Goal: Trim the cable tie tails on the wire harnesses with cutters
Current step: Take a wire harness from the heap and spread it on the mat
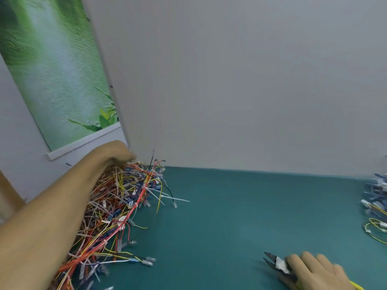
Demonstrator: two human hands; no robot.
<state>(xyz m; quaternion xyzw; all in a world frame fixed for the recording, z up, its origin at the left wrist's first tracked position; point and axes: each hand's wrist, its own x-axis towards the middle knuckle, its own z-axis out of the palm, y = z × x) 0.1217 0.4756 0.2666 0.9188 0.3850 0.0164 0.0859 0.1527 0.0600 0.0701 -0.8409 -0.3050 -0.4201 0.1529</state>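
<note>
A pale grey wall panel (230, 80) filled most of the view, standing along the far edge of a teal tabletop (230, 216). Behind the panel's left edge hung a green poster of foliage (52, 70) with a white bottom rail. On the left of the table lay a big tangled pile of wire harnesses (117, 206), red, yellow, blue and white wires with clear-sleeved terminals and white cable ties. The left forearm stretched over it, and the left hand (113, 153) rested on the far top of the pile. Its fingers were bent down among the wires and hidden, so whether they gripped anything could not be told. A smaller heap of harnesses (377, 201), mostly blue and yellow, sat at the right edge, well apart from the big pile. Near the bottom right the right hand (318, 271) lay knuckles up on the table, fingers curled round the handles of the cutters (276, 263), whose dark blades pointed left toward the big pile. One long white cable tie tail (178, 199) stuck out from the pile's right side.
</note>
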